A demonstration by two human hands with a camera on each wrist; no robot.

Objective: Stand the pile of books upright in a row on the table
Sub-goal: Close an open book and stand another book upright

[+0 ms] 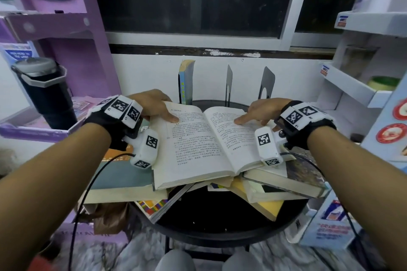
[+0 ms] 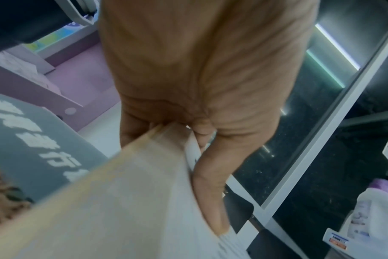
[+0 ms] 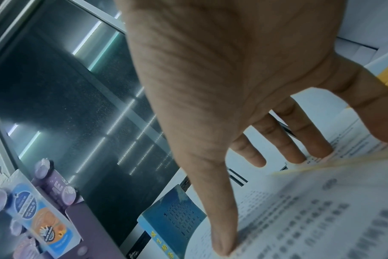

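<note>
An open book point(image 1: 198, 143) lies face up on top of a loose pile of books point(image 1: 297, 179) on the round black table point(image 1: 220, 224). My left hand point(image 1: 163, 112) grips the book's left edge, thumb point(image 2: 210, 201) on the page and fingers curled under the page block point(image 2: 133, 201). My right hand point(image 1: 251, 116) rests on the right page point(image 3: 310, 219) with straight, spread fingers point(image 3: 283, 140). One blue book point(image 1: 186, 81) stands upright at the back, beside two dark metal bookends point(image 1: 229, 83).
A grey-green book point(image 1: 119, 174) sticks out at the pile's left. A black flask point(image 1: 48, 92) stands on the purple shelf point(image 1: 66, 28) to the left. White shelving point(image 1: 356, 88) rises on the right. The wall and a dark window are right behind the table.
</note>
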